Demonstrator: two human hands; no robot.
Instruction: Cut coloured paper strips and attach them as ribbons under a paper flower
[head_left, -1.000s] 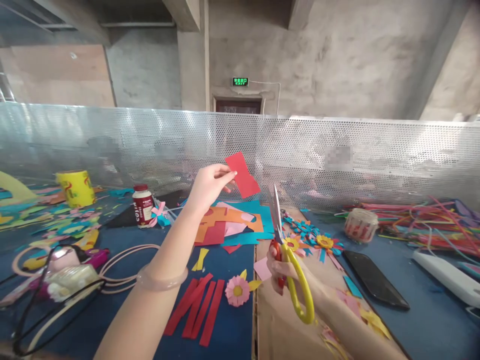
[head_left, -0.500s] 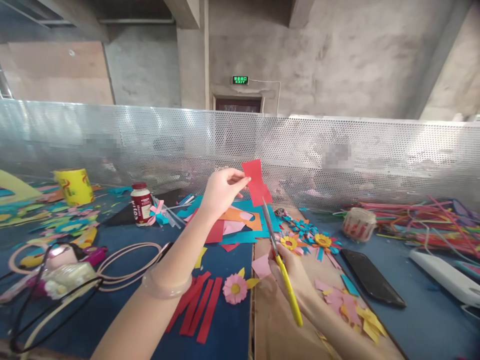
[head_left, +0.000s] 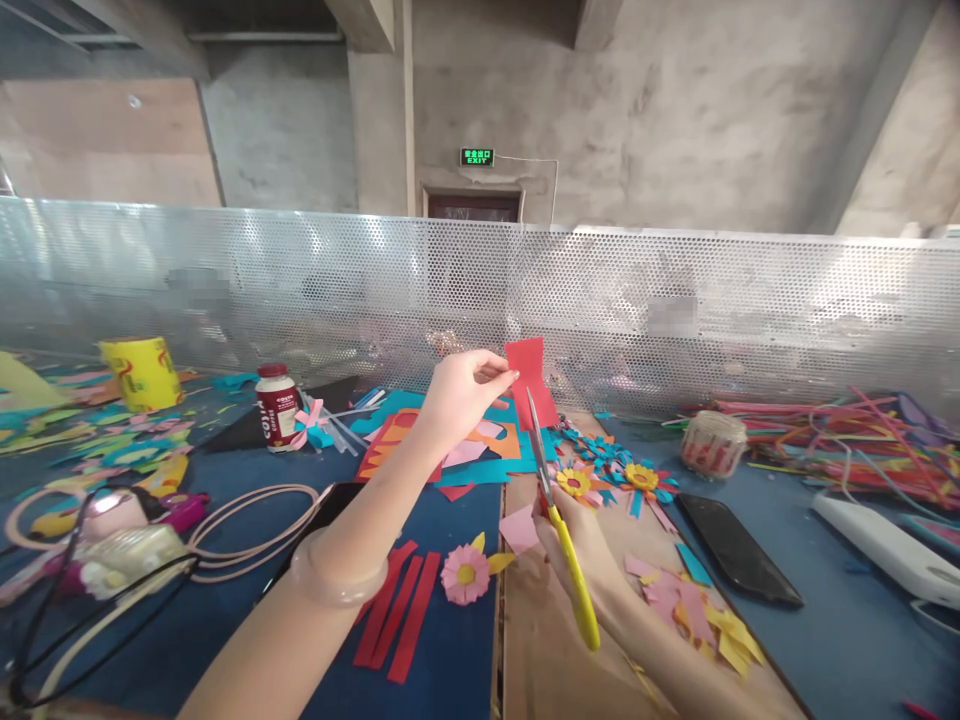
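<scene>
My left hand (head_left: 459,392) is raised above the table and pinches a small red paper rectangle (head_left: 528,368) by its left edge. My right hand (head_left: 576,540) grips yellow-handled scissors (head_left: 556,520). Their blades point up and run into the lower edge of the red paper. Several cut red strips (head_left: 397,612) lie on the blue table cover below my left forearm. A pink paper flower (head_left: 465,573) lies beside them.
A perforated metal screen (head_left: 675,310) walls off the table's far side. A small bottle (head_left: 271,405), a yellow tape roll (head_left: 144,372), a black phone (head_left: 739,549), a plastic cup (head_left: 711,443), coloured paper scraps, paper flowers (head_left: 607,478) and cables (head_left: 112,580) crowd the table.
My left hand brought the red paper to the right and lower. My right hand turned the scissors and raised their blades into the paper's lower edge.
</scene>
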